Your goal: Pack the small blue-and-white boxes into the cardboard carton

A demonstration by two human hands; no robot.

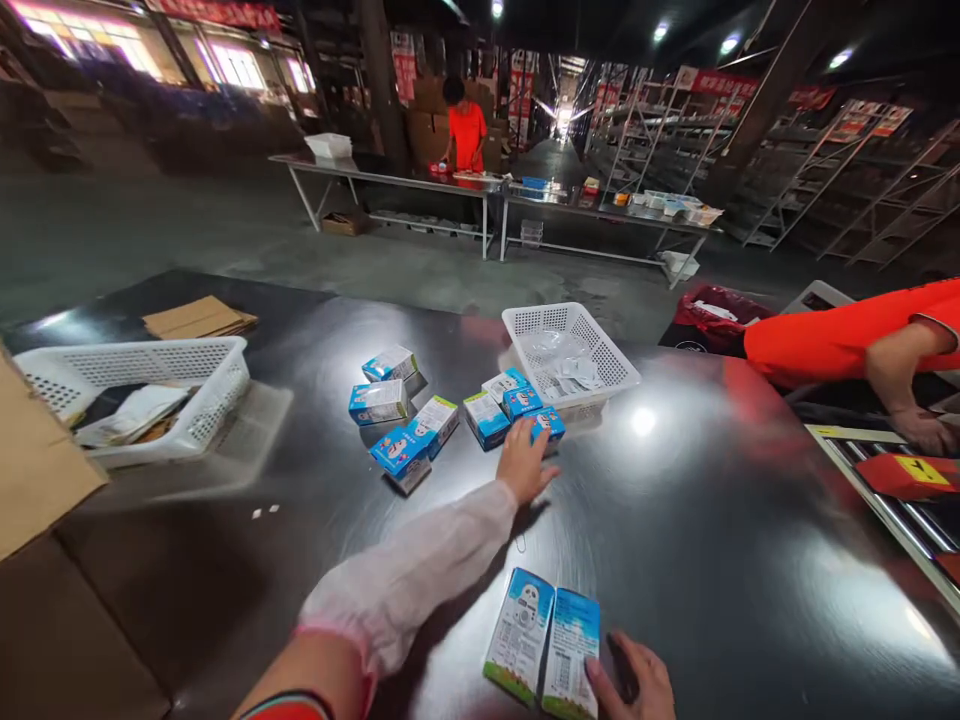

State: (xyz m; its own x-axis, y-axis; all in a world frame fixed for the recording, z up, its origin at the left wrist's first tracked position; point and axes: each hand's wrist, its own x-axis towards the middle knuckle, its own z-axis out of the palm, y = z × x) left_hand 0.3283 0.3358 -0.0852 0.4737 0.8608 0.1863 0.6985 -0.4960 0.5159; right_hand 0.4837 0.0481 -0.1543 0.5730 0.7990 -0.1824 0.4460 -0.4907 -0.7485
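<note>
The left hand [525, 462] reaches far out with a straight arm, fingers loose on a small blue and white cardboard box [547, 424] lying on the shiny dark tabletop [712, 520] beside the white plastic basket [571, 350]; the box looks light and stiff, easy to pinch by its sides; the right hand [634, 685] grips two tall blue cartons [544, 640] down near the body.

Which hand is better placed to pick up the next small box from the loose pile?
Probably the left hand: it already rests on the small boxes. The right hand holds two boxes near the table edge.

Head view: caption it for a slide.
Left hand reaches small blue cartons by a white basket; right hand holds two cartons.
</note>
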